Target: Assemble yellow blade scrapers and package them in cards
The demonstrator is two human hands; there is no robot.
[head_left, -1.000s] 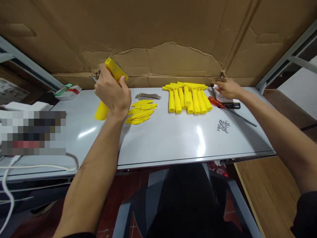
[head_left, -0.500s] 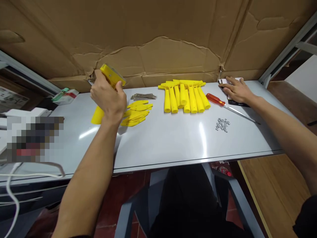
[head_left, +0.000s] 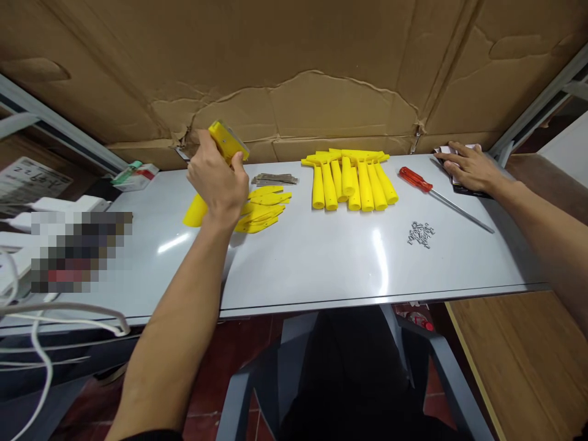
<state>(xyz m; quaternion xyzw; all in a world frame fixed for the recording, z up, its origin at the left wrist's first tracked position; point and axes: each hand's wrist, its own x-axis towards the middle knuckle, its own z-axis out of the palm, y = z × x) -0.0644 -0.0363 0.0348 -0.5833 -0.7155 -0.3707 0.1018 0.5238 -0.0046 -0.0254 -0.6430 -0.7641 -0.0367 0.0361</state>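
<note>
My left hand [head_left: 219,184] is closed around a yellow scraper [head_left: 229,142], held tilted above the left of the table with a thin metal blade edge showing at its head. The scraper's handle [head_left: 195,211] sticks out below the hand. Just right of it lie loose yellow plastic plates [head_left: 260,213] and a small stack of metal blades [head_left: 274,179]. At the back right, my right hand [head_left: 471,168] rests with fingers stretched over a dark flat item [head_left: 473,192] with whitish paper on it, mostly hidden. Near it is a red-handled screwdriver [head_left: 416,180].
Several yellow scraper handles [head_left: 353,180] lie in a row at the back middle. A pile of small screws [head_left: 419,233] is on the right. On the left are a small box [head_left: 135,177] and white cables [head_left: 92,321]. A cardboard sheet [head_left: 344,107] stands behind the table [head_left: 303,263].
My right hand and the dark flat item have shifted right, away from the screwdriver. My left hand still holds the scraper in much the same place. The whole view has shifted slightly.
</note>
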